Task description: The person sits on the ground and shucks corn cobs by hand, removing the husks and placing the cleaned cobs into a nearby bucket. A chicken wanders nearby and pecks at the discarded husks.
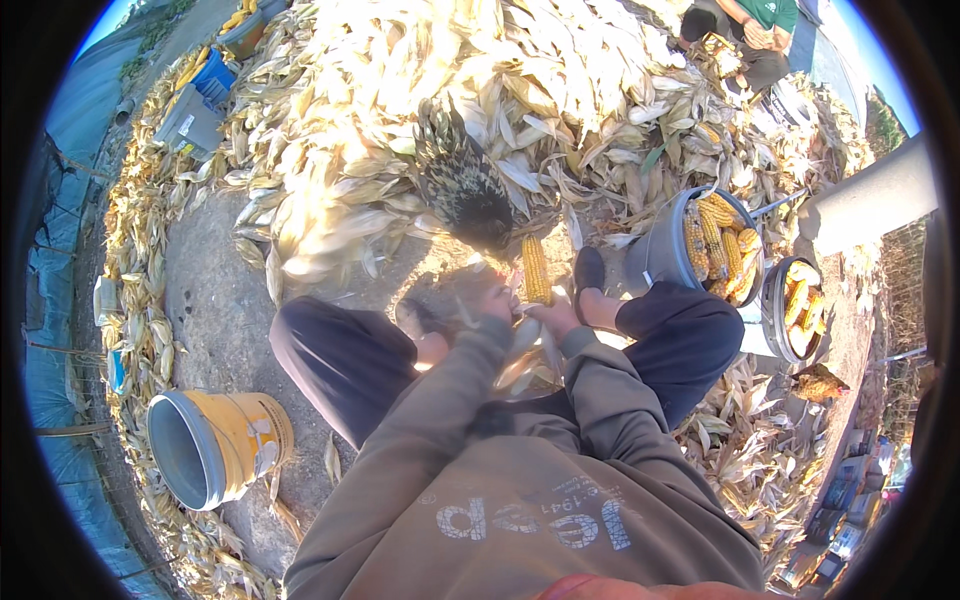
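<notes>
A yellow ear of corn point(535, 271) stands upright between my knees, its kernels bare and pale husk leaves folded down around its base. My right hand point(556, 316) is closed around the lower end of the ear. Just left of the ear is my left hand point(498, 301), blurred, with its fingertips close to the husk; whether they pinch a leaf is unclear. Loose corn husks point(529, 371) lie below both hands, between my legs. A dark, speckled chicken point(466, 184) has its head down right beyond the ear.
A large pile of corn husks point(360, 172) spreads ahead. Right of my knee, a grey bucket point(660, 244) and a smaller bucket point(772, 315) hold husked corn. A yellow bucket point(232, 442) lies tipped at left. Another person point(757, 37) sits at the far right. Another chicken point(819, 384) is behind the buckets.
</notes>
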`<state>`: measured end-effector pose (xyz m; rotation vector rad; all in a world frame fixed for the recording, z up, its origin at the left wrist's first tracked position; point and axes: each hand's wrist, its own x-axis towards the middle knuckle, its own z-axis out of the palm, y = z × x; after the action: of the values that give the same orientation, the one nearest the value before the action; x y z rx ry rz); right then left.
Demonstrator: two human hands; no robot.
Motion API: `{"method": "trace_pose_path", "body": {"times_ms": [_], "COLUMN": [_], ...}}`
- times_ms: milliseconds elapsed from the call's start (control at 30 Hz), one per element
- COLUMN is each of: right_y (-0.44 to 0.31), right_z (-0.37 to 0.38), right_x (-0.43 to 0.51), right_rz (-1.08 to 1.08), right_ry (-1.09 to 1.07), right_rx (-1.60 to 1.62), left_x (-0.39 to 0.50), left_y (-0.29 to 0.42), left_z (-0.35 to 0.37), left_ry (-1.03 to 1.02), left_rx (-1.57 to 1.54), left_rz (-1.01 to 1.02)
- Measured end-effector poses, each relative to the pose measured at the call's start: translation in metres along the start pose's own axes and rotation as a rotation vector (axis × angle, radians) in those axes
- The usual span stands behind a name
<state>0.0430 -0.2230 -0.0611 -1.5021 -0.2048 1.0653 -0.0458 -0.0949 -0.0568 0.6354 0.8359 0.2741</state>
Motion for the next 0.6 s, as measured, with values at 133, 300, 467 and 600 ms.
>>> {"method": "trace_pose_path", "body": {"times_ms": [133,300,467,600], "right_y": [-0.013,0.001,0.014,0.024], "right_z": [0.009,-0.011,-0.006,-0.017], "right_x": [-0.011,-0.015,-0.009,-0.005], "right_rz": [0.087,0.082,-0.023,-0.029], "right_ry": [-0.122,0.2,0.321,0.351], "right_rx": [0.171,0.424,0.383,0.078], "left_x": [0.001,-0.043,-0.036,-0.054], "left_y": [-0.017,-0.034,-0.057,-0.033], "left_z": [-0.009,0.034,0.023,0.026], "left_ry": [0.07,-0.024,-0.024,-0.045], "left_rx": [-0.028,0.544,0.576,0.382], "left_rz": [-0.076,0.302,0.117,-0.131]}}
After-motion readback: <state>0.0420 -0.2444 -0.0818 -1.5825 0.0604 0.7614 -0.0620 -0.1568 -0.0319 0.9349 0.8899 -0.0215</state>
